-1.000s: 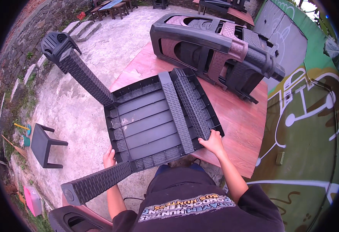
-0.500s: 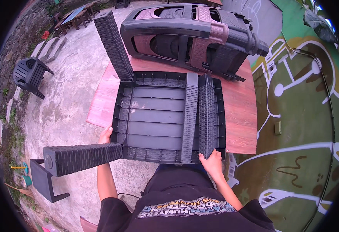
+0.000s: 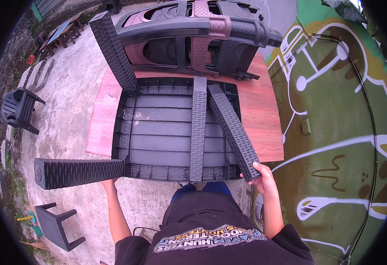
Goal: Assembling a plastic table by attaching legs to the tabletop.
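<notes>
An upturned black plastic tabletop (image 3: 160, 115) with a woven-pattern rim lies in front of me, underside up. One table leg (image 3: 114, 52) rises from its far left corner, and another leg (image 3: 78, 173) sticks out from the near left corner. A loose leg (image 3: 198, 132) lies across the tabletop from far to near. My right hand (image 3: 264, 179) is closed round the near end of another loose leg (image 3: 234, 130), which slants over the tabletop's right side. Below the near left leg is my left hand (image 3: 110, 184), its fingers hidden beneath the leg and rim.
Under the tabletop is a reddish wood-look table (image 3: 264, 115). Stacked black and brown plastic chairs (image 3: 189, 37) lie on its far side. A painted green wall (image 3: 330, 145) stands at the right. On the concrete floor at left are a black stool (image 3: 54, 225) and a plastic chair (image 3: 19, 108).
My right hand has swung the near end of the right-hand leg outward, so it now slants across the rim. My left hand has slipped from the tabletop's left edge to below the near left leg.
</notes>
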{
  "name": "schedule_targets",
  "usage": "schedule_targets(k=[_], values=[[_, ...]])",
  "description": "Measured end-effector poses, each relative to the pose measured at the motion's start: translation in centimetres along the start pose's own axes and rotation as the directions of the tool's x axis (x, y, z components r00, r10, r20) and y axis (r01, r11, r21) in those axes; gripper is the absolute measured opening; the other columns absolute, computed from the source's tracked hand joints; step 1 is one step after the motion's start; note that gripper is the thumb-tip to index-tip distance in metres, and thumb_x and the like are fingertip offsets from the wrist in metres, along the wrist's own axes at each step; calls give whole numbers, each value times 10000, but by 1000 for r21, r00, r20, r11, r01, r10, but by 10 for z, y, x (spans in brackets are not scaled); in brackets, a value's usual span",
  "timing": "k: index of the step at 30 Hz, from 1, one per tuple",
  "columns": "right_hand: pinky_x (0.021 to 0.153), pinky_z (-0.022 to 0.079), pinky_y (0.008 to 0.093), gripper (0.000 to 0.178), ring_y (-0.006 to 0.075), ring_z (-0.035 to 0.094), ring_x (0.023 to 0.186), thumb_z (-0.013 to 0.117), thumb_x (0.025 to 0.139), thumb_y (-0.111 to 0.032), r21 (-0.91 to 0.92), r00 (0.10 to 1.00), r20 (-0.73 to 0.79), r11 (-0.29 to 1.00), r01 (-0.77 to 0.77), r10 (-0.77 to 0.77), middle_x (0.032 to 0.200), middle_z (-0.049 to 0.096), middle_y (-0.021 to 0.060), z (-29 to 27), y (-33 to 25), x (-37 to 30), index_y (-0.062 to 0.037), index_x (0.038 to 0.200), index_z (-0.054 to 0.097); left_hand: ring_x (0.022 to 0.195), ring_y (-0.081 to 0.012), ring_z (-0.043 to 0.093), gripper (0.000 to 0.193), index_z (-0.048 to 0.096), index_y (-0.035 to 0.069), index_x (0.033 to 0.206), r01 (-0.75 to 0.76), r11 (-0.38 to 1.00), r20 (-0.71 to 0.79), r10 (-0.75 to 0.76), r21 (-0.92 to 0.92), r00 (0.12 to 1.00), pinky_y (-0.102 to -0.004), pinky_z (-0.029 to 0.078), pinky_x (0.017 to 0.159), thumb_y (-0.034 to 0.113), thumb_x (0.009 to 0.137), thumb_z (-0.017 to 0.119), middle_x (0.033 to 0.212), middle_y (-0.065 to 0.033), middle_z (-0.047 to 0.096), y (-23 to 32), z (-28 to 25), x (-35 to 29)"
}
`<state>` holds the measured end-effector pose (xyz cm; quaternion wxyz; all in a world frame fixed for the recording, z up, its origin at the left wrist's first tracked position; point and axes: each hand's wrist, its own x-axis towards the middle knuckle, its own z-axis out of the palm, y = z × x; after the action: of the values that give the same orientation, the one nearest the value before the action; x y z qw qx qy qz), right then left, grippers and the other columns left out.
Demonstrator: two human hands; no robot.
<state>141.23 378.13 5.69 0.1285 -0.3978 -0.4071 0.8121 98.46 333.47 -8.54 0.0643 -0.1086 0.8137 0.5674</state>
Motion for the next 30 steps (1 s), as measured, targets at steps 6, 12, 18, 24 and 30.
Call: schedule_targets(k=[6, 12, 18, 24, 30], values=[[416, 534, 288, 718, 379, 691, 766, 546, 911, -462, 515, 989, 148, 853, -83, 8, 1107, 613, 278, -77, -7, -38, 93, 1343, 404, 482, -251, 651, 344, 613, -40, 679, -104, 753, 424, -245, 650, 872, -359, 514, 477, 220, 880, 509, 569, -153, 621, -34, 13, -139], [572, 595, 427, 809, 336, 647, 781, 586, 881, -505, 483, 876, 479, 850, -208, -58, 1277, 508, 320, -153, -29, -90, 77, 1399, 366, 604, -296, 635, 151, 636, 25, 767, -656, 733, 785, 297, 177, 543, -420, 512, 604, 162, 827, 661, 704, -112, 653, 121, 133, -263], [685, 518, 280, 771, 241, 681, 707, 816, 640, -379, -762, 995, -3, 645, 59, -95, 860, 698, 208, -59, -110, -174, 94, 1205, 591, 1301, -364, 415, 711, 513, 94, 1316, -946, 98, 681, 717, -308, -147, -499, 375, 1006, 184, 675, 808, 1388, -166, 421, 233, 234, -306], [799, 495, 374, 699, 366, 659, 886, 750, 491, -165, -998, 864, -9, 63, 26, -504, 1020, 666, 225, -10, -128, -281, 27, 1154, 642, 1303, -328, 437, 1014, 433, 148, 1417, -825, 26, 646, 636, -565, -423, -561, 300, 1024, 254, 513, 879, 1392, -141, 450, 239, 263, -362], [993, 381, 470, 603, 372, 535, 1150, 641, 521, -10, -978, 750, -23, -140, -152, -661, 1198, 599, 194, -29, -107, -328, 2, 1124, 644, 1209, -314, 521, 912, 506, 76, 1323, -756, 26, 583, 654, -654, -482, -522, 386, 983, 237, 489, 839, 1280, -142, 549, 218, 259, -411]])
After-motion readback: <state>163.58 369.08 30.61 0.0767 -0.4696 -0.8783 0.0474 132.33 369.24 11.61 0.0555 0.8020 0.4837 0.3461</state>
